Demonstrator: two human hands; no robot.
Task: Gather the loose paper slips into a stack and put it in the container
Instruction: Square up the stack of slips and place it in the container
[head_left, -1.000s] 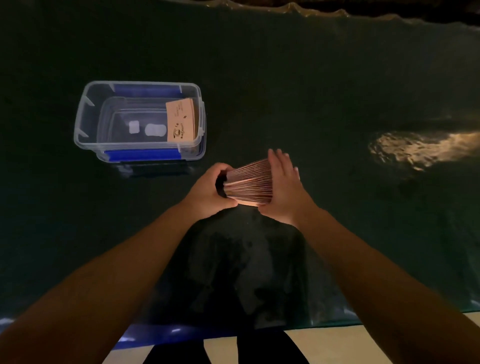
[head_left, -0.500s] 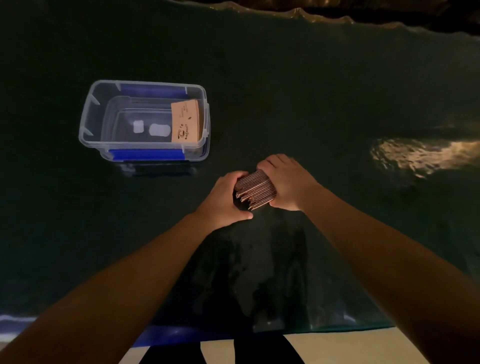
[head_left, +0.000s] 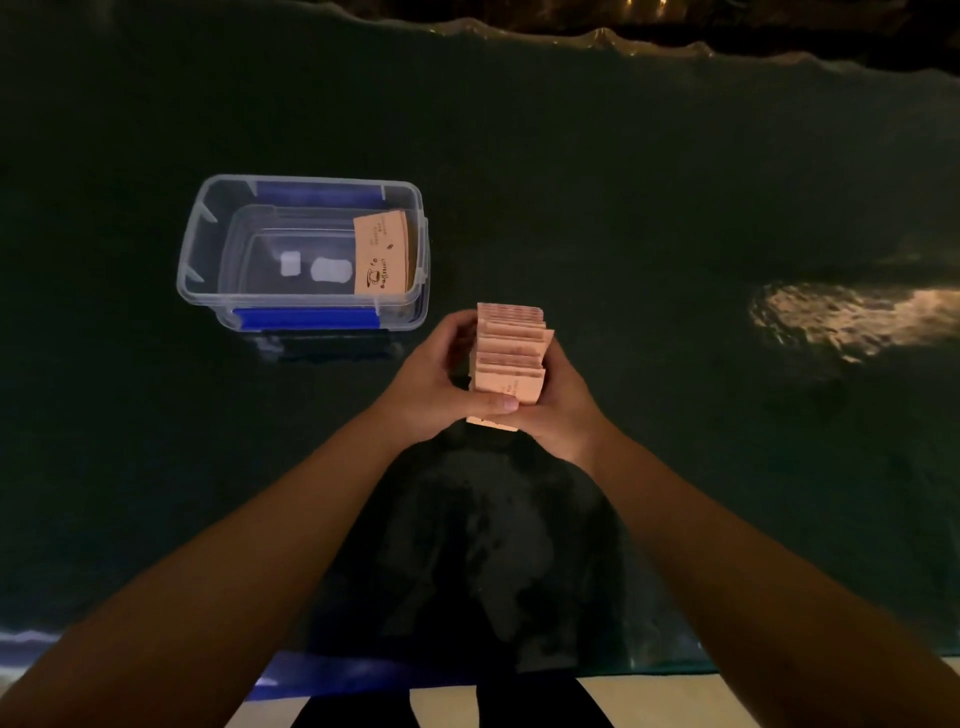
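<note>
Dark green surface under dim light, glossy, with a pale glare patch well off to the right. Nearest, two bare forearms reaching forward and meeting over the middle. Left hand and right hand both closed around one stack of paper slips, thumb of the left laid across the near face, right palm cupped against the other side; grip narrow, holding the stack from both sides.

Now turned: a second ago fanned sideways between the palms, half a second ago squeezed end-on, at present stood up lengthwise with stepped edges showing along the top. Looks gathered but not yet squared, so probably a tap or two short of ready. No loose slips visible elsewhere on the surface.

Beyond and to the left, near the hands, a clear plastic container with blue clips, open, one tan slip leaning against its right inner wall. Dark print on that slip, a small cup drawing and curved lettering, too small to read; faint print on the stack's near face, also unreadable.
</note>
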